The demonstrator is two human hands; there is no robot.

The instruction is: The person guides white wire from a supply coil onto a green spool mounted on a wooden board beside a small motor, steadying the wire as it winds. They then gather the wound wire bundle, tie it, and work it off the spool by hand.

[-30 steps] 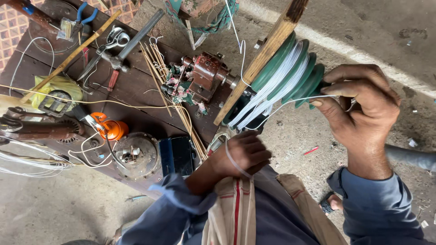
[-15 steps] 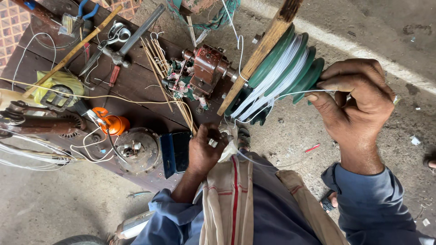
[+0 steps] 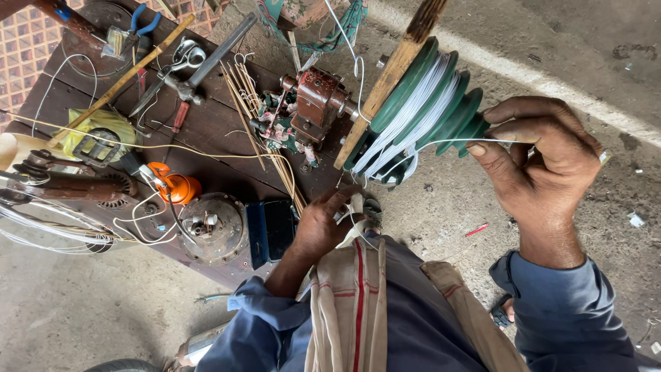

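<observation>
Right hand pinches white wire feeding the green stepped former; left hand closed on the crank. Steady tension advised for even turns.

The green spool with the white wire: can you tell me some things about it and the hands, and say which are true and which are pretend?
1. The right hand pinches a thin white wire beside the green spool. True.
2. The green spool is wound with red rope. False: white wire is wound in its grooves.
3. The left hand is down by the bench's edge. True.
4. The left hand grips the hammer. False: the hammer lies untouched on the bench.
5. The orange thing hangs from the spool. False: it sits on the bench.
</observation>
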